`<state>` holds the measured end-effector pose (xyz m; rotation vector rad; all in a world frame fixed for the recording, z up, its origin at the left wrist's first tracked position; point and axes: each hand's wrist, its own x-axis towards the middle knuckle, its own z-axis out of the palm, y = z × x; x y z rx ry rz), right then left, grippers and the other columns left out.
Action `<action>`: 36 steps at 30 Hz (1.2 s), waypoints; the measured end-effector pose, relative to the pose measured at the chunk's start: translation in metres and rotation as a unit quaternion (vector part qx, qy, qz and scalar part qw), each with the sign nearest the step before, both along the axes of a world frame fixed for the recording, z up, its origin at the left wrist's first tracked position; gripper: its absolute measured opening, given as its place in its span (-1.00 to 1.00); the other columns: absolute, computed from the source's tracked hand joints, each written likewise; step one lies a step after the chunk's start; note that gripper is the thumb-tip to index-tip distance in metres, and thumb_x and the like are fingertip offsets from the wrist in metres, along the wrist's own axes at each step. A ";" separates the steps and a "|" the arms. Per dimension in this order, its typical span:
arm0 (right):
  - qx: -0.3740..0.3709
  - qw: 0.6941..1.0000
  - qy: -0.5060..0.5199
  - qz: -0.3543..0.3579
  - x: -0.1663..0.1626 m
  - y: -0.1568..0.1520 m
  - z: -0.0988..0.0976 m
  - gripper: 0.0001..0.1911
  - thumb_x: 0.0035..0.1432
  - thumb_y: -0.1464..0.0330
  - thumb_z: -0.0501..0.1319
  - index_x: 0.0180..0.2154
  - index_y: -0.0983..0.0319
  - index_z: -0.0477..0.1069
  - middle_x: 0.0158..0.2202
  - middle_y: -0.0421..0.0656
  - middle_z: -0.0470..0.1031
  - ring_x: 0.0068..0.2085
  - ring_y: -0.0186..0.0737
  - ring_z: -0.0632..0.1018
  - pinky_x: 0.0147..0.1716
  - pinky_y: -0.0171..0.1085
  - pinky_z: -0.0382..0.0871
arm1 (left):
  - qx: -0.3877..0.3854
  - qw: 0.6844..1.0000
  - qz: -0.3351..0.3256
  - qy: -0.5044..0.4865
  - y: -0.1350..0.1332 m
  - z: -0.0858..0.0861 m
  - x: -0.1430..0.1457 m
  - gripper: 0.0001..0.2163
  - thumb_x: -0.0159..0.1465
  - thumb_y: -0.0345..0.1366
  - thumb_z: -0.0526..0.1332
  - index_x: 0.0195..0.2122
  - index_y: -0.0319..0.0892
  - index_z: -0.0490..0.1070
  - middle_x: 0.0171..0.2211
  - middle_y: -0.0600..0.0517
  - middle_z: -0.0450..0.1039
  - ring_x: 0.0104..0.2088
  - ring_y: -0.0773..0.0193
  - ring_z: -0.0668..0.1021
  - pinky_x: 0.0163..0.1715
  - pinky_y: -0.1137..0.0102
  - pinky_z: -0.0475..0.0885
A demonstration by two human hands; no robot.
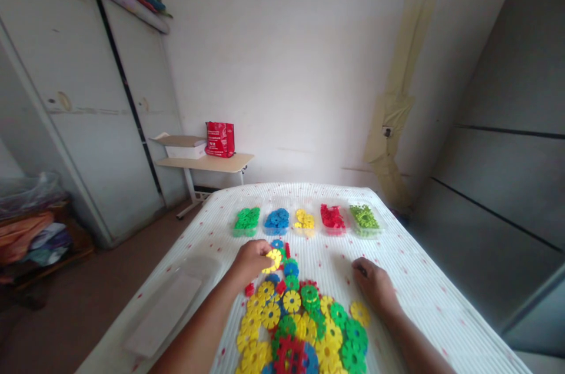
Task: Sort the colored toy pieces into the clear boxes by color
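My left hand (pixel 255 257) pinches a yellow notched plastic disc (pixel 274 260) between thumb and fingers, just above the upper end of a pile of loose pieces. Below it lie yellow discs (pixel 270 316), green discs (pixel 355 338), a blue disc (pixel 291 269) and small red pieces (pixel 249 289). A red lattice-like piece (pixel 289 354) sits at the near end of the pile. My right hand (pixel 374 283) rests on the cloth right of the pile, its fingers curled in; I see no piece in it. A single yellow disc (pixel 359 314) is nearest to it.
Across the table stand clear tubs of green (pixel 247 219), blue (pixel 276 221), yellow (pixel 304 221), red (pixel 332 218) and light green (pixel 364 218) pieces. A clear plastic container (pixel 170 309) lies at left. Behind, a side table (pixel 229 163) bears a red bag (pixel 219 139) and a box (pixel 183 150).
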<state>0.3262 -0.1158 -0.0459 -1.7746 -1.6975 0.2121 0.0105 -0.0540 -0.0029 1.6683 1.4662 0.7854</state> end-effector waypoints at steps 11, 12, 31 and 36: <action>-0.005 1.000 -0.020 0.000 0.001 0.001 -0.002 -0.76 0.01 0.36 -0.03 -0.42 0.19 0.40 -0.44 -0.16 0.52 -0.39 -0.21 0.52 -0.37 -0.34 0.30 | -0.061 0.983 0.068 -0.162 0.078 0.041 0.089 -0.70 0.28 -0.22 0.14 -0.01 -0.21 0.30 -0.07 -0.05 0.39 -0.18 0.23 0.51 -0.22 0.23 0.47; -0.006 1.000 -0.017 -0.001 0.001 0.000 -0.002 -0.76 0.01 0.36 -0.03 -0.42 0.19 0.40 -0.43 -0.16 0.52 -0.38 -0.21 0.52 -0.37 -0.33 0.30 | -0.053 0.981 0.075 -0.169 0.078 0.040 0.090 -0.71 0.28 -0.22 0.14 -0.01 -0.21 0.30 -0.08 -0.05 0.39 -0.19 0.24 0.51 -0.22 0.23 0.47; -0.059 0.996 0.051 0.050 -0.013 -0.002 0.007 -0.78 0.04 0.33 0.03 -0.36 0.21 0.43 -0.40 -0.14 0.52 -0.34 -0.18 0.51 -0.33 -0.28 0.32 | 0.113 0.963 0.205 -0.135 -0.063 -0.052 -0.028 -0.75 -0.04 -0.11 0.20 -0.48 -0.19 0.47 -0.59 0.05 0.47 -0.55 0.24 0.48 -0.54 0.43 0.36; -0.058 0.967 0.092 0.232 -0.049 -0.015 0.030 -0.76 0.04 0.38 0.11 -0.26 0.22 0.49 -0.31 -0.10 0.53 -0.30 -0.20 0.51 -0.30 -0.29 0.36 | 0.126 0.960 0.216 -0.128 -0.055 -0.057 -0.028 -0.73 -0.03 -0.09 0.18 -0.46 -0.20 0.47 -0.56 0.02 0.49 -0.49 0.19 0.50 -0.49 0.40 0.38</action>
